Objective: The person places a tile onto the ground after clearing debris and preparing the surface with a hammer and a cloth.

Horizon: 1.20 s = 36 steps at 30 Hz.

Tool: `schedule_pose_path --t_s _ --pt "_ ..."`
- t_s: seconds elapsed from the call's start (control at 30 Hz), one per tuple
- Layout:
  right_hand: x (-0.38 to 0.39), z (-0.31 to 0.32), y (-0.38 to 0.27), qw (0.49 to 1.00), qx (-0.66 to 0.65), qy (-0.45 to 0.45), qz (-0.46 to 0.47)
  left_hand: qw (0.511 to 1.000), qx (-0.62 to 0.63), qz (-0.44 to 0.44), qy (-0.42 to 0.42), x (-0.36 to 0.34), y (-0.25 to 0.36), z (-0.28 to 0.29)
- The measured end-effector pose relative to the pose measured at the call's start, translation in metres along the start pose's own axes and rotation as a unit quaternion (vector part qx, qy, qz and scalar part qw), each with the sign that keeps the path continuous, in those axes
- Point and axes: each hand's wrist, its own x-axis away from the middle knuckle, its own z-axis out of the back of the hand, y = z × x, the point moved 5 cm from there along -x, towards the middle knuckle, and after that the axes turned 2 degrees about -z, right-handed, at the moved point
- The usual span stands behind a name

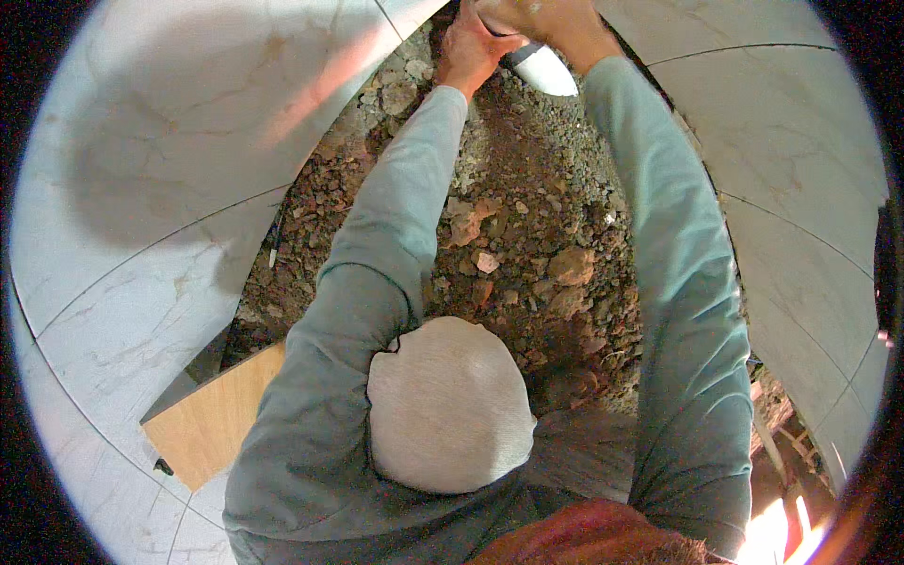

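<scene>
Both arms, in grey-green sleeves, reach to the far edge of the view over broken soil. My left hand (471,55) is closed, thumb bent, with its fingers partly cut off by the picture's edge. Across from it, my right hand (556,26) bends over and meets the left one, its fingertips out of sight. Just below the hands a white object with a rounded, tapering end (548,72) and a dark band sticks out. Its upper part is hidden, so its kind and which hand holds it cannot be told.
Rubble and stones (508,254) cover the ground between my arms. Marble-patterned white tiles (169,122) border it on the left, with more tiles (782,122) on the right. A wooden board (221,414) lies beside my left elbow. My pale-clothed knee (452,405) is in the middle.
</scene>
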Motion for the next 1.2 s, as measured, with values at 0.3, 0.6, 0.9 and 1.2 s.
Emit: schedule_pose_path --t_s 0.3,0.6,0.9,1.2 --pt "-0.001 0.002 0.039 0.998 -0.022 0.029 0.051 0.994 -0.103 0.016 0.017 0.013 0.066 0.005" --pt "-0.002 0.004 0.056 0.994 -0.073 0.081 -0.009 0.993 -0.099 -0.036 0.056 0.004 0.075 -0.008" --pt "0.012 0.004 0.011 0.997 -0.036 0.069 0.022 0.974 -0.2 -0.088 0.06 0.003 0.026 -0.007" --pt "-0.001 0.0 0.05 0.996 -0.049 0.052 0.057 0.989 -0.104 -0.072 0.073 0.009 0.055 -0.01"
